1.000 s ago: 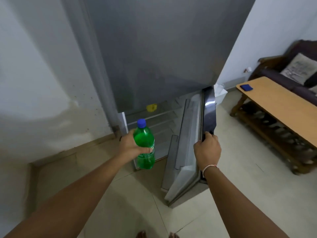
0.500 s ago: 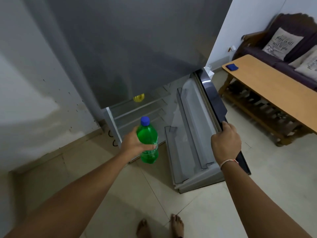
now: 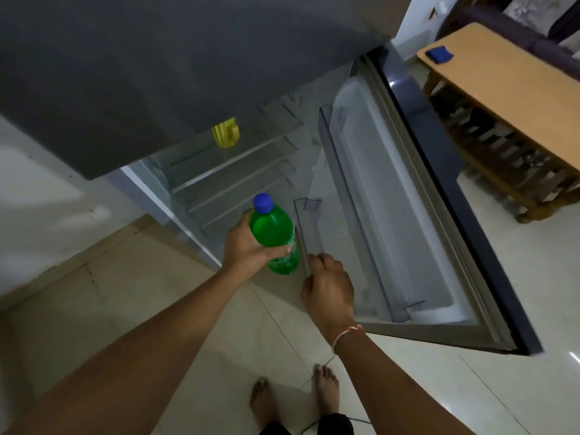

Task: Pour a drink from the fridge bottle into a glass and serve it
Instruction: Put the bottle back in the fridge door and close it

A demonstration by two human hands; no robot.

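Note:
My left hand [image 3: 244, 249] is wrapped around a green plastic bottle [image 3: 273, 231] with a blue cap [image 3: 263, 203], holding it upright just outside the open lower fridge compartment [image 3: 219, 177]. The fridge door [image 3: 405, 215] stands wide open to the right. My right hand [image 3: 329, 290] is at the near end of the clear lower door shelf [image 3: 306, 221], fingers curled against its rail; whether it grips the rail is unclear. No glass is in view.
A small yellow object [image 3: 225, 136] sits on a fridge shelf. The grey upper fridge door [image 3: 188, 73] is closed. A wooden table [image 3: 508, 95] with a blue item [image 3: 439, 54] stands at right, a sofa [image 3: 552, 32] behind it. My bare feet [image 3: 326, 390] stand on tiles.
The fridge door has swung wider open. My right hand has left the door's outer edge and moved left to the inner door shelf, close to the bottle. The view has tilted further down.

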